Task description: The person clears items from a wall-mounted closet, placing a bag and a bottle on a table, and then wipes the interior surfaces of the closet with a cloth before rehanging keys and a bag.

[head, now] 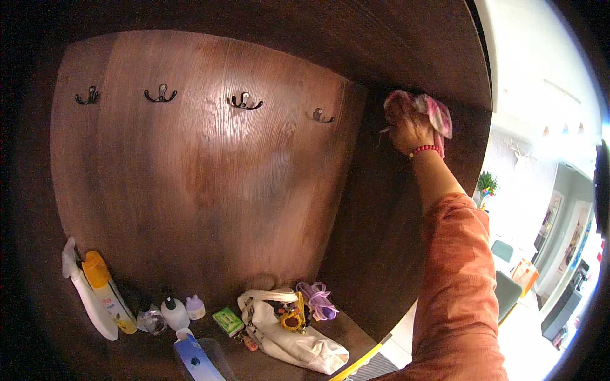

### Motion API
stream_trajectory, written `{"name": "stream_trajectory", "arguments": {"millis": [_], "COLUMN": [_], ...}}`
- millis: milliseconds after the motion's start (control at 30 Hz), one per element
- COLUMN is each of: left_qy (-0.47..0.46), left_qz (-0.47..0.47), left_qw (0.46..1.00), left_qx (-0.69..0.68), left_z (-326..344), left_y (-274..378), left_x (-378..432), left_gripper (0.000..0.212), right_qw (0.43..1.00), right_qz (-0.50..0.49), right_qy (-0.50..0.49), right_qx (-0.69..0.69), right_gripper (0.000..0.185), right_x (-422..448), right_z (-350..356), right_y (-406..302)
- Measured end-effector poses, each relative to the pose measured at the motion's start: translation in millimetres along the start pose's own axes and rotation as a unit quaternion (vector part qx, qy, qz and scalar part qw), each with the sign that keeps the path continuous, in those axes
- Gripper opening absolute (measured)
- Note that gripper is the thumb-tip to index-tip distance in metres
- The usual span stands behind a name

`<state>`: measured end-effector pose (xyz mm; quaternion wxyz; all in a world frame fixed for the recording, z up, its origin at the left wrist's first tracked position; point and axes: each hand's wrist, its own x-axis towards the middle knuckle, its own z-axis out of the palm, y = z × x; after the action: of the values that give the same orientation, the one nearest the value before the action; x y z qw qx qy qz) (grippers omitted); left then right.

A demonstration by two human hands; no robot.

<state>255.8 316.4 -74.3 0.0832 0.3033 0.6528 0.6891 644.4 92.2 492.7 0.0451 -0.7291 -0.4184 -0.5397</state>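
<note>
My right hand grips a pink and white cloth and presses it against the dark wooden side panel, high up near the panel above. Part of the cloth hangs past the wrist, which wears a red bead bracelet. To the left stretches the brown wood-grain back panel. A black double coat hook is the nearest of several hooks in a row on it. My left hand is out of view.
On the bottom shelf stand a white spray bottle, a yellow-capped aerosol can and a white pump bottle. A blue box, green packet, cream cloth bag and purple cord lie there too. A bright room opens at right.
</note>
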Motion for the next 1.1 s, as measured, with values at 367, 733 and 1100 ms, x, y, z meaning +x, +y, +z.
{"name": "stream_trajectory", "arguments": {"millis": [367, 733, 1100], "left_qy": [-0.038, -0.207, -0.276], "left_qz": [0.019, 0.009, 0.014], "left_qw": [0.999, 0.978, 0.958], "left_qx": [0.011, -0.027, 0.075], "left_z": [-8.5, -64.8, -375.3], "left_y": [4.1, 27.7, 3.4], "left_x": [2.2, 8.4, 12.5], "left_gripper": [0.026, 0.032, 0.027], "right_qw": [0.996, 0.999, 0.976], "right_qz": [-0.027, 0.026, 0.023], "right_qy": [0.080, -0.005, -0.045], "right_qx": [0.016, 0.022, 0.211], "right_gripper": [0.057, 0.054, 0.066], "right_x": [26.6, 8.9, -50.7], "right_z": [63.0, 53.8, 170.3], "right_y": [-0.3, -61.3, -94.0]}}
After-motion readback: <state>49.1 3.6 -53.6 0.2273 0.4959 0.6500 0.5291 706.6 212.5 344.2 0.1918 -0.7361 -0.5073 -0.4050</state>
